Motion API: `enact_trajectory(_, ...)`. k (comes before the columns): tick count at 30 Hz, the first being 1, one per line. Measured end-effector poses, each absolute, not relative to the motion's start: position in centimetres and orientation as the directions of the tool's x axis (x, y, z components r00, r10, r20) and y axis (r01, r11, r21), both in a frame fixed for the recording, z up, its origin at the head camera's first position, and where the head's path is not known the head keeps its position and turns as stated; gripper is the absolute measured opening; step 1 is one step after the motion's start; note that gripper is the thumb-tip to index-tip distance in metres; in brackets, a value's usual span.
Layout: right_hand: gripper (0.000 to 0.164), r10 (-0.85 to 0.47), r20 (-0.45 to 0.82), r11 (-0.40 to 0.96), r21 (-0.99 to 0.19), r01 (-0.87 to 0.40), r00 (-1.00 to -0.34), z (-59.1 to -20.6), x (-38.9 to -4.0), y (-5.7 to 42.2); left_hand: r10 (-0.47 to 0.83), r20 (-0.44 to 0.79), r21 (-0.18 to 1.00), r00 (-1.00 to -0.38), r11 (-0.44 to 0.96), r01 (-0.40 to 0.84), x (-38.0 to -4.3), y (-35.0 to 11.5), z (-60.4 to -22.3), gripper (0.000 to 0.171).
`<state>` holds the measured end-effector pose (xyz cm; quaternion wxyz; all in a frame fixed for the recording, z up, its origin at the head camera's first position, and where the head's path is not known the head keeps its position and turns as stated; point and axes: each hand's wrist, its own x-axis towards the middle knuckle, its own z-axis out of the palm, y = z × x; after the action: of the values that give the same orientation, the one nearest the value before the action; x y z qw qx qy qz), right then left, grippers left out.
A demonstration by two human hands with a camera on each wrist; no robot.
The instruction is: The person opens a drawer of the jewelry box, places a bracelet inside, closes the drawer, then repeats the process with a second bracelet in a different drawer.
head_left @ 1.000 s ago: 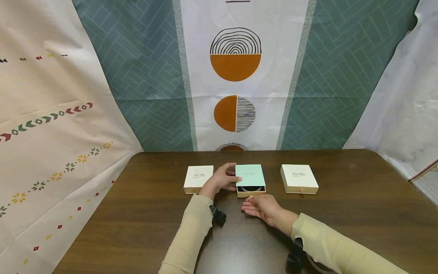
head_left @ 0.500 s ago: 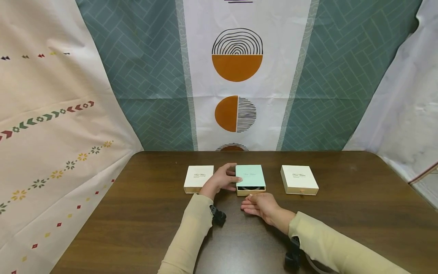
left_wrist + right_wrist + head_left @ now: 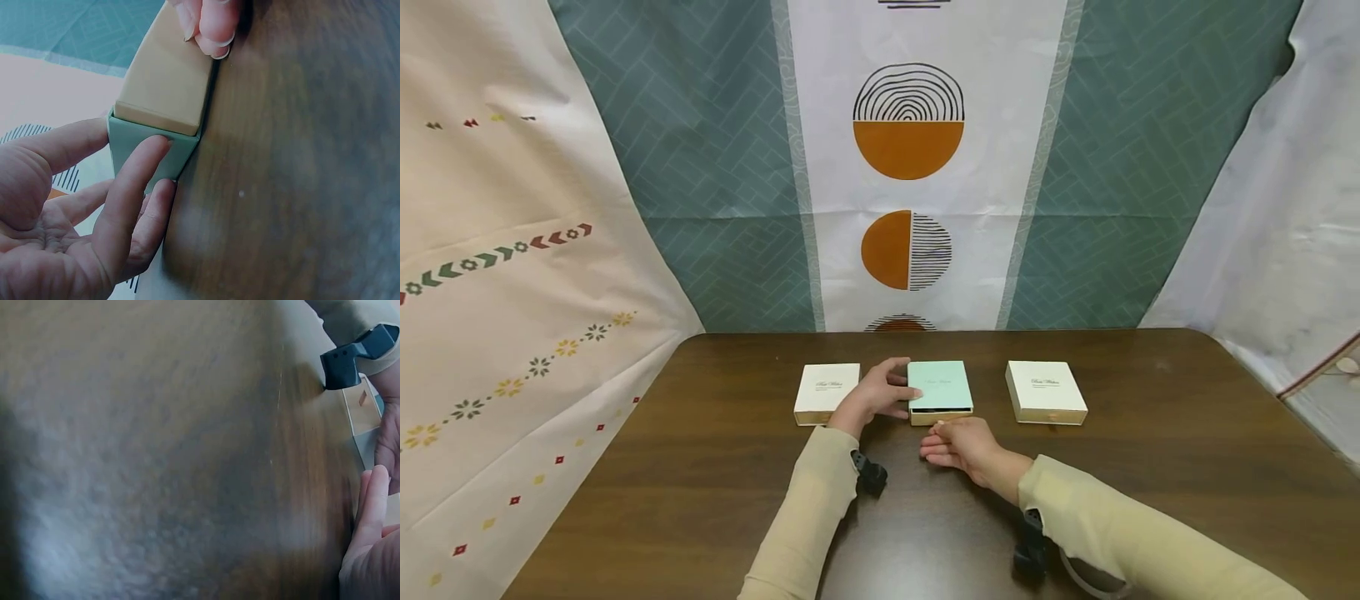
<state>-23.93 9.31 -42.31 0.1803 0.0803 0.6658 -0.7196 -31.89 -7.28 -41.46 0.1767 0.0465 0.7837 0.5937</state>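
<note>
In the middle of the far part of the table lies a mint-green gift box (image 3: 938,382), a sleeve with a cream drawer (image 3: 165,75). The drawer's front sticks out slightly, with a thin dark gap showing above it. My left hand (image 3: 880,393) holds the sleeve at its left side, thumb over the top edge and fingers against the side wall. At the drawer's front, my right hand (image 3: 964,450) has thumb and forefinger brought together, its other fingers extended below. The fingertips hide what they pinch there.
White gift boxes stand to the left (image 3: 827,387) and right (image 3: 1047,385) of the green one. A rounded, pale-rimmed object (image 3: 1093,577) is partly hidden under my right forearm. The brown table (image 3: 700,483) meets hanging cloth at its far edge.
My right hand has moved forward, and the drawer has slid further into the green sleeve. The ring-like item visible inside earlier is now covered. My left hand keeps its hold.
</note>
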Motion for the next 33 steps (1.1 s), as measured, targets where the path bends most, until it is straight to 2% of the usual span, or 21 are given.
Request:
enact_trajectory(10, 0.024, -0.137, -0.352, -0.028, -0.933, 0.359, -0.926, -42.7, -24.6, 9.2, 0.287, -0.219, 0.948, -0.933, 0.29, -0.133, -31.5, -7.3, -41.1, 0.07)
enact_trajectory(33, 0.025, -0.21, -0.32, -0.02, -0.943, 0.332, -0.924, -42.8, -25.1, 9.6, 0.287, -0.21, 0.95, -0.935, 0.285, -0.126, -31.5, -7.1, -41.1, 0.069)
